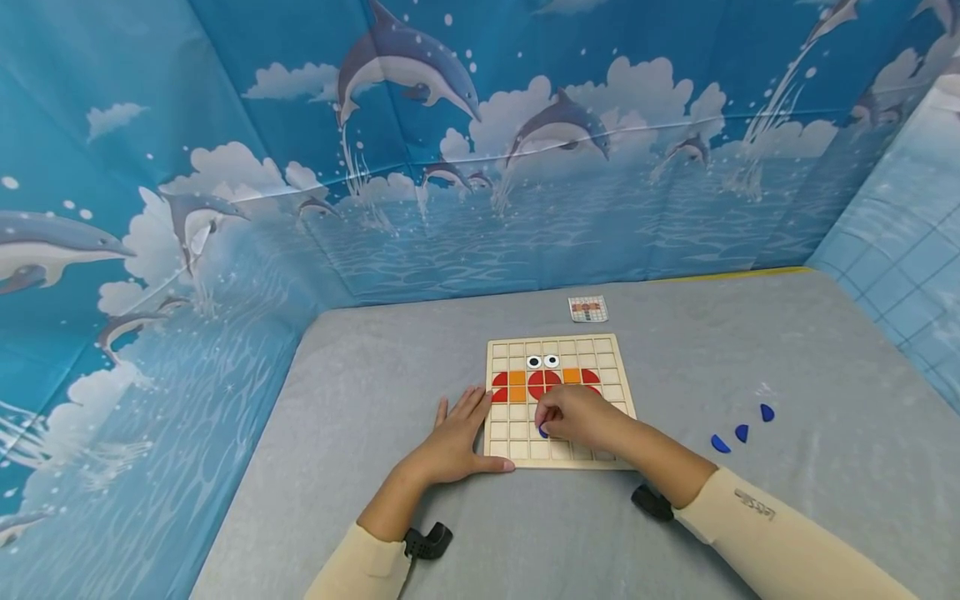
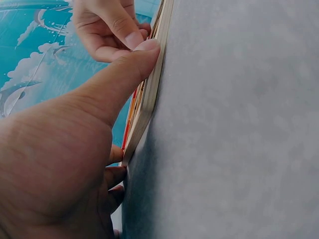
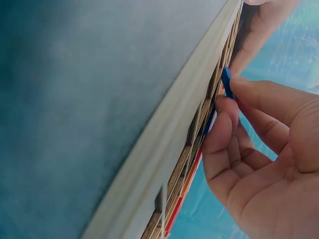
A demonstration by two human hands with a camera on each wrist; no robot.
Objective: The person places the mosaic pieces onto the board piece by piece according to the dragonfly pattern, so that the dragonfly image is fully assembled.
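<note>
A square wooden grid board (image 1: 517, 431) lies on the grey cloth. My left hand (image 1: 453, 446) rests along its left edge with fingers extended, the thumb lying over the front rim. Above the board's lower middle, my right hand (image 1: 581, 414) pinches a small blue piece (image 3: 227, 82) between thumb and index finger. Another blue piece (image 3: 209, 123) shows at the board just under those fingertips in the right wrist view. Red curved pieces (image 1: 500, 396), orange squares (image 1: 517, 387) and two round eye pieces (image 1: 534, 362) sit in the grid. The right hand hides part of the pattern.
Three loose blue half-round pieces, including the nearest one (image 1: 720, 444), lie on the cloth right of the board. A small pattern card (image 1: 587, 309) lies behind the board. Dolphin-printed curtains (image 1: 465, 225) stand at the back and sides of the table.
</note>
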